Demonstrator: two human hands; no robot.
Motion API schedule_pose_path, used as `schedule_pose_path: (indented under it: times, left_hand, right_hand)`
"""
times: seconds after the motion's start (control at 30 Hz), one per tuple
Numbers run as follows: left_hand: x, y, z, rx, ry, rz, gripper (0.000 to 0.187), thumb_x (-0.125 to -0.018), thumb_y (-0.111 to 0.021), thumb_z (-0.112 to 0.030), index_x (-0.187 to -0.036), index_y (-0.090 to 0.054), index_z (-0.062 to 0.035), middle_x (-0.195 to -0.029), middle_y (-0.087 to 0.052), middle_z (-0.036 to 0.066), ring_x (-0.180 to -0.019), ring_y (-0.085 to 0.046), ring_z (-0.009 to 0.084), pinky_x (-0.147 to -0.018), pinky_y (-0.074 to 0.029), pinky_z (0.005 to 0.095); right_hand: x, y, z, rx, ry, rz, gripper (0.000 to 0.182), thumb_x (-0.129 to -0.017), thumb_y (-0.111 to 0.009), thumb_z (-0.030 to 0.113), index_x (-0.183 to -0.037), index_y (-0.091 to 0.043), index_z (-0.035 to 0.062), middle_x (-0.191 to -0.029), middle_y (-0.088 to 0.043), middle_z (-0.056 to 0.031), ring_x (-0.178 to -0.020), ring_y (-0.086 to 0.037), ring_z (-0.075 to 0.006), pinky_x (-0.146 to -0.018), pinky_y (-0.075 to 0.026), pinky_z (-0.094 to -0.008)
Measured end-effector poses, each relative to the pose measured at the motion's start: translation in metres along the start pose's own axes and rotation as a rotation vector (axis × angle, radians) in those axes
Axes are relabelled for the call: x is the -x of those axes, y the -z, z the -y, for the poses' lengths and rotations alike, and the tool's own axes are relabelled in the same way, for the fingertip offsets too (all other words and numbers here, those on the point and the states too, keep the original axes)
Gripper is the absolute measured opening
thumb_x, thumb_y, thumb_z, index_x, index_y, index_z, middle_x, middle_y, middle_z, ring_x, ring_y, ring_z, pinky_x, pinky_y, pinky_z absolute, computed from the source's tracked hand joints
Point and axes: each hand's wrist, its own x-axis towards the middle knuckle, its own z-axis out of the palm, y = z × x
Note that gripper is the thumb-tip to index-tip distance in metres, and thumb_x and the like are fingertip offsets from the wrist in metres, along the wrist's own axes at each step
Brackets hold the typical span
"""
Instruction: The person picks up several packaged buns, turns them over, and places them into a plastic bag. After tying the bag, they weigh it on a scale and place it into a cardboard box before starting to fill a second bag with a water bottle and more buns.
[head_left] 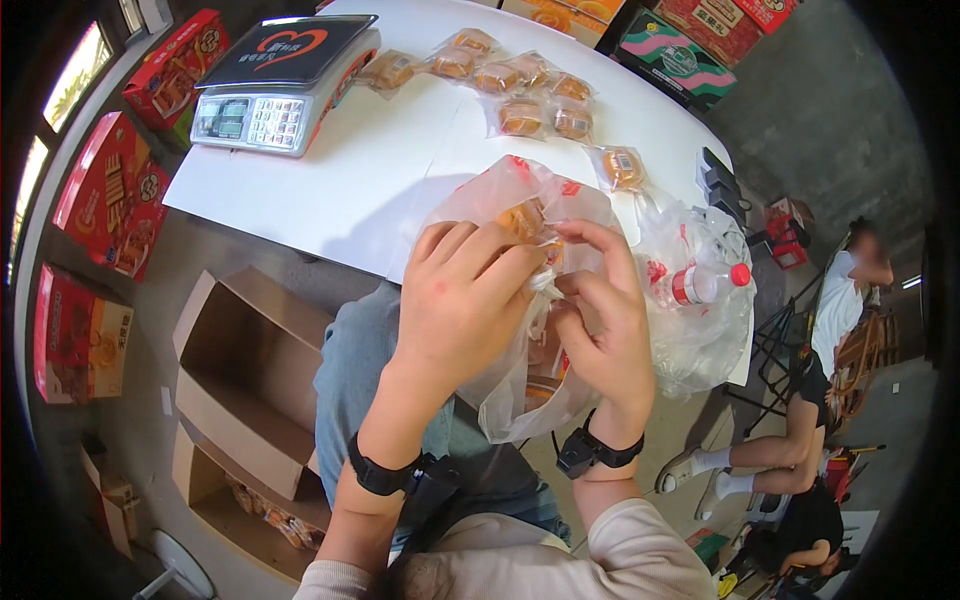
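Thin, translucent plastic bag [505, 410] at the near edge of the worktop [260, 195], its upper part over the surface, its lower part hanging past the edge in front of the lap. Wrapped pastries [522, 218] show inside. Left hand [470, 290] bent over the gathered plastic, fingers curled in and pinching it, tips partly hidden; right hand [605, 315] pinches the same gather between thumb and fingers. More wrapped buns [522, 117] lie beyond, near the scale [285, 85]; a bottle [705, 284] rests on loose bags [690, 345] to the right. Handling estimate: film limp, slippery, easily torn; load light to moderate, soft, crushable. Best hold: the gathered neck, film doubled between thumb and fingertips, no squeezing of the contents.
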Motion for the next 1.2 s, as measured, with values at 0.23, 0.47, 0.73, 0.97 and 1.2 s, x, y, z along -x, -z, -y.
schedule_pose_path:
  times: [0.23,0.47,0.73,0.97,1.2]
  left_hand:
    - [-0.002,0.004,-0.001,0.050,0.116,0.031,0.017,-0.063,-0.065,-0.003,-0.078,-0.056,-0.0025,-0.082,-0.054,0.007,-0.074,-0.052,0.0256,-0.067,-0.040,0.0327]
    - [0.002,0.004,0.005,0.181,0.152,0.070,0.017,-0.066,-0.065,-0.009,-0.081,-0.060,-0.0044,-0.083,-0.053,0.005,-0.075,-0.051,0.0222,-0.071,-0.038,0.0354]
    - [0.000,0.008,0.006,0.214,0.146,0.100,0.011,-0.067,-0.065,-0.009,-0.076,-0.061,-0.0042,-0.084,-0.056,0.004,-0.076,-0.052,0.0211,-0.072,-0.038,0.0345]
    - [0.001,0.004,0.003,0.167,0.162,0.051,0.008,-0.069,-0.062,-0.008,-0.072,-0.062,-0.0009,-0.087,-0.060,0.009,-0.077,-0.054,0.0230,-0.074,-0.038,0.0330]
    - [0.003,0.000,0.008,0.119,0.247,-0.012,0.008,-0.067,-0.060,-0.009,-0.073,-0.064,-0.0053,-0.100,-0.057,0.005,-0.094,-0.048,0.0260,-0.084,-0.032,0.0388]
  right_hand:
    - [-0.002,-0.010,0.010,-0.014,-0.037,-0.090,0.020,-0.060,-0.059,0.000,-0.077,-0.050,0.0020,-0.122,-0.041,-0.0122,-0.112,-0.036,-0.0336,-0.101,-0.023,-0.0452]
    - [0.000,0.003,0.007,0.237,0.099,-0.019,0.017,-0.060,-0.061,0.003,-0.076,-0.055,0.0043,-0.114,-0.051,-0.0080,-0.110,-0.040,-0.0311,-0.102,-0.016,-0.0536]
    - [-0.003,0.014,0.006,0.255,0.184,0.007,0.013,-0.066,-0.058,0.008,-0.078,-0.063,0.0054,-0.110,-0.056,-0.0078,-0.103,-0.048,-0.0295,-0.101,-0.021,-0.0536]
    - [0.003,0.001,-0.001,0.166,0.172,-0.244,0.031,-0.079,-0.051,0.029,-0.099,-0.066,0.0093,-0.114,-0.054,-0.0126,-0.107,-0.045,-0.0321,-0.098,-0.025,-0.0477]
    - [0.008,-0.011,-0.005,-0.185,0.094,-0.239,0.039,-0.083,-0.048,0.043,-0.087,-0.070,0.0119,-0.125,-0.049,-0.0118,-0.124,-0.026,-0.0305,-0.103,-0.014,-0.0438]
